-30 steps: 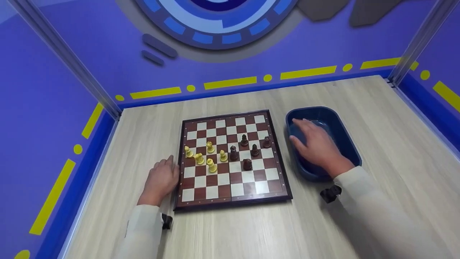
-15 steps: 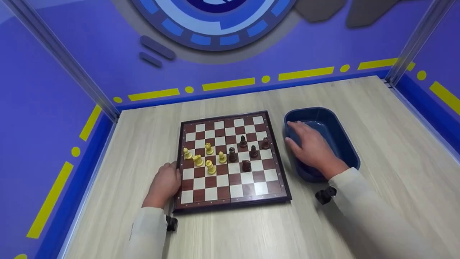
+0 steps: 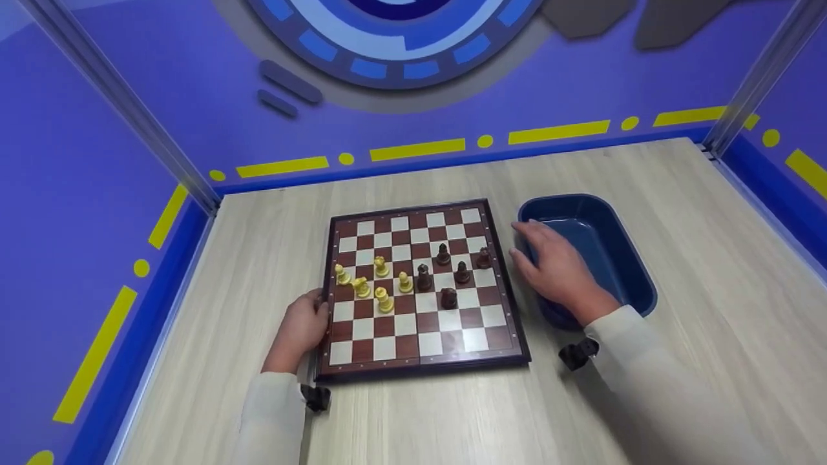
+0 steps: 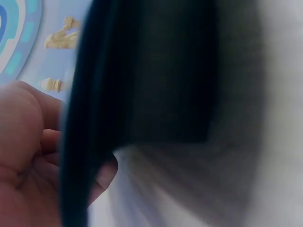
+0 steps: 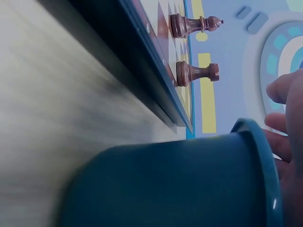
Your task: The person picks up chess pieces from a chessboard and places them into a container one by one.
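A brown-and-white chessboard [image 3: 375, 349] lies on the table. Yellow pieces, among them a knight [image 3: 361, 287], stand on its left half. Dark brown pieces, including a rook [image 3: 483, 258] and a bishop [image 5: 196, 24], stand on its right half. My left hand [image 3: 302, 326] grips the board's left edge; in the left wrist view a fingertip [image 4: 108, 174] shows past the dark edge [image 4: 78, 142]. My right hand [image 3: 559, 271] is held over the left rim of a dark blue bin [image 3: 639, 284], fingers relaxed and holding nothing. I cannot tell whether it touches the rim.
The pale wooden table [image 3: 413, 420] is bounded at the back and both sides by blue panels [image 3: 413, 116] with yellow markings. Metal posts [image 3: 753, 71] stand at the back corners. A narrow strip of table separates the board from the bin.
My left hand has closed in on the board's left edge, its fingers now around it. My right hand has shifted slightly left, towards the board. The pieces stand as before.
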`<state>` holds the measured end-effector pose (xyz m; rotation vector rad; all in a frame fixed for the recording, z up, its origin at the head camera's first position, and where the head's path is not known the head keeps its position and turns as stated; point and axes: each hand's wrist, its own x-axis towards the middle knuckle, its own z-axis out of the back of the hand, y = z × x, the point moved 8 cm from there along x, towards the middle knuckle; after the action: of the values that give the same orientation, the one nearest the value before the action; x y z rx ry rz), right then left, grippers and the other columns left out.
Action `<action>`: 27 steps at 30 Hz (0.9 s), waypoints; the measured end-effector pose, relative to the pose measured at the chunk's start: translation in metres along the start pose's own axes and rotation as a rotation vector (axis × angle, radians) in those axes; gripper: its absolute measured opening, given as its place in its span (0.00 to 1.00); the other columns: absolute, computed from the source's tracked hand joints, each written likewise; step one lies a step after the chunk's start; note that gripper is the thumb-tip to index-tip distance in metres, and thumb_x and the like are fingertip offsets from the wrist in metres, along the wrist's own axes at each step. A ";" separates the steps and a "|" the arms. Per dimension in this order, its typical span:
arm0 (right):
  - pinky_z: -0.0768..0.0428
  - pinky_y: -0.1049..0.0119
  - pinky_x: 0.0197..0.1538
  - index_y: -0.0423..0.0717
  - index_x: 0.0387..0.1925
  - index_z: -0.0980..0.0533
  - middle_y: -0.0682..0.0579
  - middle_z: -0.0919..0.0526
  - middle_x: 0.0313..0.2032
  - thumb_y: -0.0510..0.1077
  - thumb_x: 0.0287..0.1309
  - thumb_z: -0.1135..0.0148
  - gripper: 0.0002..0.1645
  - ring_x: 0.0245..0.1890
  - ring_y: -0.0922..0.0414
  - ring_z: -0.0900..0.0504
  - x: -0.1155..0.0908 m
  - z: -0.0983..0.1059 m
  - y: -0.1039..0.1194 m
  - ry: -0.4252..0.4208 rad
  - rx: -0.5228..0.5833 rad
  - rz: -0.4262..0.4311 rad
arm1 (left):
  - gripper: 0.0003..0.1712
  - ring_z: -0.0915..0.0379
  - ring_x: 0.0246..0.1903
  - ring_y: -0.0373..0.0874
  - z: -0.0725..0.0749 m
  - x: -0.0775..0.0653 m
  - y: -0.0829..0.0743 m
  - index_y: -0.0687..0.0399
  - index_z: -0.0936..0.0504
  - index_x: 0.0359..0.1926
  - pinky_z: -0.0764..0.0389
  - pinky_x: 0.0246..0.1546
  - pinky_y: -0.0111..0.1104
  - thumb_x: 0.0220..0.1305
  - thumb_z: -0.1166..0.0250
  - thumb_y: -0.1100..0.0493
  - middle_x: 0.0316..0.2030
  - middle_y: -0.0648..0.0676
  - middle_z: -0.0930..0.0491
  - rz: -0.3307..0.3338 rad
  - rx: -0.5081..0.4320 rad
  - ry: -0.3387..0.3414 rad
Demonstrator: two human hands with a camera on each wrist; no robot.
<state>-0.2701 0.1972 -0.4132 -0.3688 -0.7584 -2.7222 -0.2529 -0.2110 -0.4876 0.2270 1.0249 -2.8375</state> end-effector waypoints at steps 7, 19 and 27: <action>0.35 0.43 0.67 0.42 0.64 0.30 0.36 0.28 0.63 0.46 0.62 0.40 0.30 0.66 0.40 0.32 0.003 0.001 0.004 -0.023 0.029 -0.017 | 0.24 0.24 0.37 0.46 -0.001 0.002 0.007 0.66 0.32 0.65 0.22 0.37 0.37 0.72 0.51 0.60 0.43 0.61 0.19 0.030 -0.087 -0.018; 0.28 0.46 0.62 0.41 0.58 0.25 0.41 0.21 0.56 0.42 0.59 0.37 0.25 0.58 0.43 0.24 0.010 0.000 0.008 -0.078 0.157 -0.052 | 0.19 0.23 0.30 0.39 -0.006 0.004 0.025 0.68 0.26 0.58 0.23 0.30 0.30 0.70 0.48 0.64 0.39 0.60 0.19 0.043 -0.473 -0.014; 0.27 0.48 0.60 0.42 0.57 0.24 0.41 0.21 0.55 0.43 0.58 0.35 0.25 0.56 0.44 0.22 0.011 -0.003 0.010 -0.057 0.219 -0.104 | 0.16 0.21 0.31 0.39 -0.006 0.006 0.031 0.72 0.25 0.53 0.21 0.32 0.30 0.70 0.46 0.65 0.38 0.60 0.17 0.044 -0.579 0.011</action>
<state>-0.2774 0.1848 -0.4075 -0.3673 -1.1079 -2.6961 -0.2535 -0.2310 -0.5126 0.2009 1.7485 -2.3685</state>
